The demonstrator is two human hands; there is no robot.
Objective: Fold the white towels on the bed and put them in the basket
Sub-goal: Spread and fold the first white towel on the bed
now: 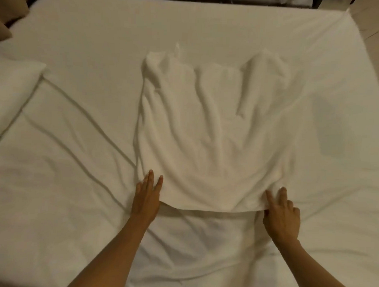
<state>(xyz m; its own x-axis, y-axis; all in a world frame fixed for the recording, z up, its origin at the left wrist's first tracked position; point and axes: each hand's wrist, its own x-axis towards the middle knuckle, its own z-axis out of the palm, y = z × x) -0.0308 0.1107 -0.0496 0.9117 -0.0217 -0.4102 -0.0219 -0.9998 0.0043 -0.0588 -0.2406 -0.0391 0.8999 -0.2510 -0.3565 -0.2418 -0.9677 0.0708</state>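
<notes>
One white towel (pixel 212 140) lies spread in the middle of the bed (pixel 91 43), with its near edge toward the person at 6 o'clock. It is not flat: long ridges run from the near edge up to the far edge at 12 o'clock, and the two far corners, at about 11 and 1 o'clock, are bunched and partly turned over.

The left hand (pixel 146 197) rests on the near left corner of the towel, at about 7 o'clock, with fingers straight and flat; I cannot tell if the thumb holds the cloth underneath. The right hand (pixel 281 213) is at the near right corner, at about 5 o'clock; the forefinger is stretched over the edge, the other fingers are bent, and it seems to pinch the hem.

The risk, in my opinion, is this. If the near edge is lifted and carried to the far edge now, the ridges will be closed inside the fold and the result will be thick and crooked. The rumpled far corners will not meet the near ones. The sheet (pixel 191 240) below is also wrinkled, so a finger may catch it together with the towel. I see no basket from here.
</notes>
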